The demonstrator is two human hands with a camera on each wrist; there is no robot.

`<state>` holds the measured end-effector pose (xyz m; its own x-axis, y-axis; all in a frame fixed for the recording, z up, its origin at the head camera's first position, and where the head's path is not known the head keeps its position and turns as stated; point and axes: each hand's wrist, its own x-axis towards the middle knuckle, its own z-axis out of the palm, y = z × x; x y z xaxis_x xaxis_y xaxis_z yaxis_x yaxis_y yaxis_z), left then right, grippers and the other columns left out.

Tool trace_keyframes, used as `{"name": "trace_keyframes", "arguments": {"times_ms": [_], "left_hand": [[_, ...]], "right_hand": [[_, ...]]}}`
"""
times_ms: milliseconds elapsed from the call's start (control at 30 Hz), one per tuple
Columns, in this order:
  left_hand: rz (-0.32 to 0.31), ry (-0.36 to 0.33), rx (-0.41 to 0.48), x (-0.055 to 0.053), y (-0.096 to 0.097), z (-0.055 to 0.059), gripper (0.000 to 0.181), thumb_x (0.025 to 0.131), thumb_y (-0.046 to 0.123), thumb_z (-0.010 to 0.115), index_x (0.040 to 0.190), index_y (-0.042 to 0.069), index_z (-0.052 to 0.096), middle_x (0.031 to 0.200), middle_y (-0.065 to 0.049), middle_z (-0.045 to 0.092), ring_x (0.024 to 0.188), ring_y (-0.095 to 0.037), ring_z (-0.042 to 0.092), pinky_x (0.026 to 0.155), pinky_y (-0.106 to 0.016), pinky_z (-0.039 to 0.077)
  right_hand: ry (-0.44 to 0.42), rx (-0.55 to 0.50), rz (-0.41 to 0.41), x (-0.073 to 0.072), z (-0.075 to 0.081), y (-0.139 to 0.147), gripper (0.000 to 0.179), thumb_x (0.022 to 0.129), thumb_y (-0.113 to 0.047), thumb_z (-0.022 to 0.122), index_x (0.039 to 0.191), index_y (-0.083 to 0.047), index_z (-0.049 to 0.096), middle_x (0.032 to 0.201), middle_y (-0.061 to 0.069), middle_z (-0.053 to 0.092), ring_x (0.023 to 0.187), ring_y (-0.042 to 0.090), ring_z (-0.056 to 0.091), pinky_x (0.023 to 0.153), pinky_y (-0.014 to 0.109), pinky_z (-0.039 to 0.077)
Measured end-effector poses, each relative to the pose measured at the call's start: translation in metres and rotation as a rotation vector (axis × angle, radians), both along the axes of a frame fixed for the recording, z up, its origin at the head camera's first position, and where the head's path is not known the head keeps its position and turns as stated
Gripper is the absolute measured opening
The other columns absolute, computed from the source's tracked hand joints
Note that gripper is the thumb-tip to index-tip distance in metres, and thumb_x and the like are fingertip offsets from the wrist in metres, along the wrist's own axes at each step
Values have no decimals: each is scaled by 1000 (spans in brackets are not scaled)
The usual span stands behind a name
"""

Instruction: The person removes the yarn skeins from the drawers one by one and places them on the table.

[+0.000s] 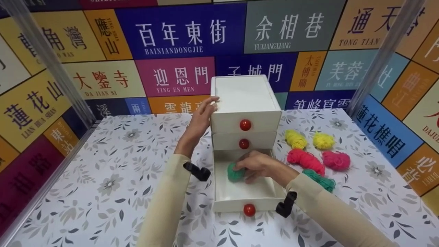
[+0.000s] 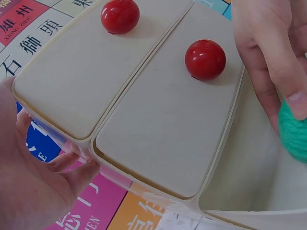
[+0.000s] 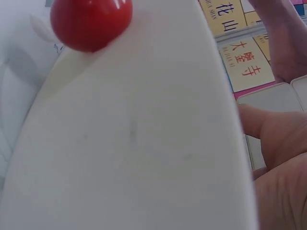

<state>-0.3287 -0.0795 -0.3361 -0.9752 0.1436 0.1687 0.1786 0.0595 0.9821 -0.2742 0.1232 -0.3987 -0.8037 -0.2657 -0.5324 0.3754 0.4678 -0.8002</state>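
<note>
A small white drawer cabinet with round red knobs stands on the table, its bottom drawer pulled out. Against the cabinet's left side rests my left hand, fingertips at the top edge; the left wrist view shows the thumb and fingers along that side wall. Inside the open drawer, my right hand pinches a ball of green yarn between thumb and fingers. That ball is partly visible in the left wrist view. In the right wrist view the drawer front hides the yarn.
Right of the cabinet lie two yellow yarn skeins, a red skein, a pink one and a dark green one, partly behind my right sleeve. A floral cloth covers the table, and a colourful sign-patterned wall stands behind.
</note>
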Motion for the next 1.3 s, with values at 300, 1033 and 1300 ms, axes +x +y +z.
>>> {"name": "trace_keyframes", "arguments": {"times_ms": [300,1033,1300], "left_hand": [[7,-13,-12,-1,1,0,39,105,30,44,143,22,50,159,-6,36,135,-28,46,114,-50,41],[3,-27,-34,-1,2,1,40,105,34,44,144,24,50,160,-5,36,140,-28,42,116,-54,37],[-3,-25,-27,0,0,1,41,106,33,44,145,23,48,160,-5,35,141,-28,42,117,-53,36]], "right_hand": [[17,-143,32,7,5,11,52,91,-8,67,137,9,50,111,13,64,91,20,68,84,38,61],[176,-252,60,39,26,66,51,95,-14,67,138,5,48,124,15,60,104,20,66,98,33,55],[245,-230,61,49,27,84,53,95,-18,68,139,4,50,121,13,64,102,20,68,97,32,56]]}}
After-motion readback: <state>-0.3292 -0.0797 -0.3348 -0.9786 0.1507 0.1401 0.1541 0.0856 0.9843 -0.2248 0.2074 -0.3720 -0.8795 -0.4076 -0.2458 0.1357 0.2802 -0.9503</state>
